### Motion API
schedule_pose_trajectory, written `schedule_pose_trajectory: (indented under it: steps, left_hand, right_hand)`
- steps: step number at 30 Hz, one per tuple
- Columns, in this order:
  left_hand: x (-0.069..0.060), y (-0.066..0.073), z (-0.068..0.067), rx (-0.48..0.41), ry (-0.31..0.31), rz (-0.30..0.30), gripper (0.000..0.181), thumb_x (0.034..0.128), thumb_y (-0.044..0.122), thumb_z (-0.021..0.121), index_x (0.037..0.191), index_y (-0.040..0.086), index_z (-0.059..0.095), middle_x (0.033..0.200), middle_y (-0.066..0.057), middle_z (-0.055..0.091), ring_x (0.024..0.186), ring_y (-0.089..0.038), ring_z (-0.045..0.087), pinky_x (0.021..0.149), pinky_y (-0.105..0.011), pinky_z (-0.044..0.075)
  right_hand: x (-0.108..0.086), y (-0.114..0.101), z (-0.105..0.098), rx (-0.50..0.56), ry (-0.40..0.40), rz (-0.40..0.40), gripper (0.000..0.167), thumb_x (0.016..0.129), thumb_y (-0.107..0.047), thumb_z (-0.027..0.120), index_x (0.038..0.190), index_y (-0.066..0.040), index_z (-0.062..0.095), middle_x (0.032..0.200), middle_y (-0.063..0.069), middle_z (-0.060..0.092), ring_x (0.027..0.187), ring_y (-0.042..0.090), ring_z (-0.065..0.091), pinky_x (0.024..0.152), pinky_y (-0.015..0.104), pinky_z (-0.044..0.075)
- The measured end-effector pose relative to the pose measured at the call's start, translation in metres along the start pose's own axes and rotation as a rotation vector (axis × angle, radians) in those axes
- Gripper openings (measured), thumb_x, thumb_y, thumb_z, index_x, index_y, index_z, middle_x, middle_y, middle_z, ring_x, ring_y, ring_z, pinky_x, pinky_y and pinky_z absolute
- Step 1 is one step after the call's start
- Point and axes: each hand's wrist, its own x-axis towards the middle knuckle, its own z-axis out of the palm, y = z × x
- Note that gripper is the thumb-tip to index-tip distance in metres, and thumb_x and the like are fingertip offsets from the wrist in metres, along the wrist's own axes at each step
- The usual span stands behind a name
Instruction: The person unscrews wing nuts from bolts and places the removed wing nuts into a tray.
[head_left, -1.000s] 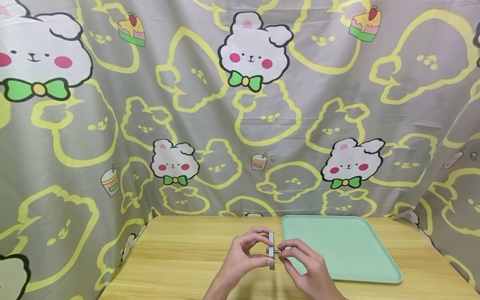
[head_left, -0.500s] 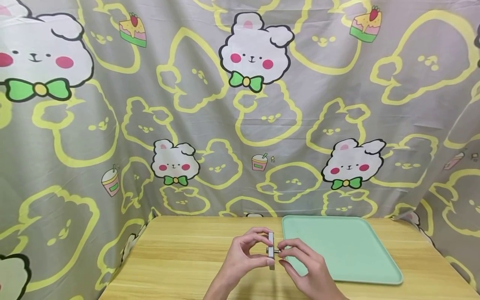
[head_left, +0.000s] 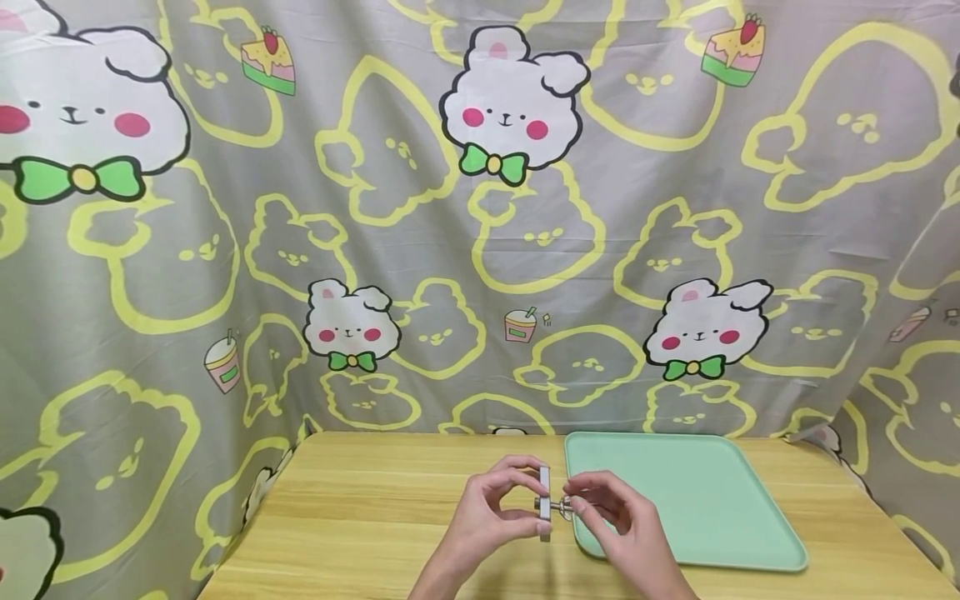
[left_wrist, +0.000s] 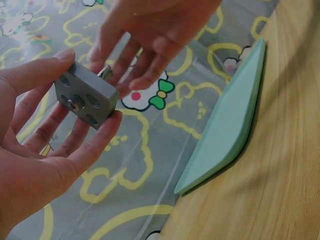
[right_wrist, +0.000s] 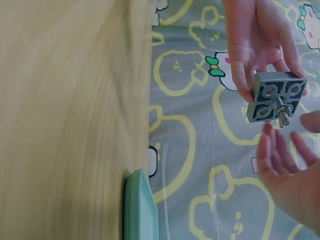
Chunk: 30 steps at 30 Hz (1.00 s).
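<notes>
My left hand [head_left: 487,508] grips a grey square block [left_wrist: 90,95] by its edges, holding it upright above the table. Round recesses mark the block's corners, and a metal bolt [right_wrist: 280,102] passes through its centre. The bolt head [left_wrist: 75,104] shows on the left side. Toward the bolt's far end sits a metal nut [right_wrist: 284,116], which looks winged and blurred in the head view. My right hand [head_left: 626,521] is right beside the nut, its thumb and fingers spread about it. In the right wrist view those fingers stand apart from the metal.
A mint-green tray [head_left: 675,500] lies on the wooden table [head_left: 360,500], to the right and partly behind my right hand. Behind the table hangs a grey curtain [head_left: 420,250] with cartoon bears.
My right hand's fingers have come off the bolt end and spread, with the thumb now higher. The nut shows more plainly. My left hand and the block stay nearly still.
</notes>
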Motion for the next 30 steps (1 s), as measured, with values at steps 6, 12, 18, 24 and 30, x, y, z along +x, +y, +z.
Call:
schedule_pose_trajectory:
  steps: [6,12,18,24,30]
  left_hand:
    - [0.001,-0.001,0.001,0.017,-0.016,-0.004,0.033,0.0789,-0.011,0.082,0.109,-0.010,0.068,0.138,-0.029,0.050,0.127,-0.035,0.055,0.089,-0.048,0.062]
    - [0.000,-0.001,0.002,0.031,-0.019,-0.001,0.032,0.0792,-0.010,0.082,0.109,-0.009,0.069,0.137,-0.027,0.052,0.128,-0.031,0.055,0.089,-0.048,0.062]
    - [0.001,0.000,0.004,0.030,-0.015,-0.018,0.033,0.0784,-0.008,0.083,0.108,-0.009,0.069,0.136,-0.024,0.053,0.127,-0.030,0.055,0.089,-0.048,0.063]
    - [0.000,0.000,0.006,0.036,-0.013,-0.042,0.032,0.0781,-0.009,0.083,0.107,-0.009,0.069,0.135,-0.023,0.054,0.124,-0.029,0.056,0.090,-0.049,0.062]
    - [0.000,-0.001,0.006,0.051,-0.012,-0.062,0.032,0.0775,-0.009,0.084,0.106,-0.008,0.070,0.135,-0.021,0.055,0.122,-0.027,0.057,0.090,-0.051,0.062]
  right_hand:
    - [0.002,-0.001,-0.004,0.121,-0.074,0.206,0.027,0.099,-0.012,0.069,0.119,0.006,0.065,0.114,0.023,0.068,0.095,0.023,0.074,0.081,0.035,0.065]
    - [0.004,0.002,-0.005,0.177,-0.132,0.298,0.035,0.100,-0.016,0.069,0.122,0.009,0.064,0.109,0.024,0.070,0.093,0.027,0.074,0.082,0.040,0.065]
    - [0.005,0.005,-0.008,0.261,-0.164,0.411,0.046,0.099,-0.021,0.070,0.126,0.015,0.059,0.106,0.022,0.073,0.093,0.027,0.074,0.084,0.039,0.065]
    - [0.006,0.007,-0.011,0.326,-0.192,0.486,0.044,0.100,-0.020,0.069,0.127,0.013,0.060,0.105,0.017,0.074,0.095,0.024,0.074,0.086,0.037,0.064]
    - [0.006,0.008,-0.012,0.337,-0.211,0.491,0.036,0.099,-0.018,0.070,0.122,0.010,0.065,0.104,0.018,0.074,0.094,0.023,0.073,0.085,0.036,0.064]
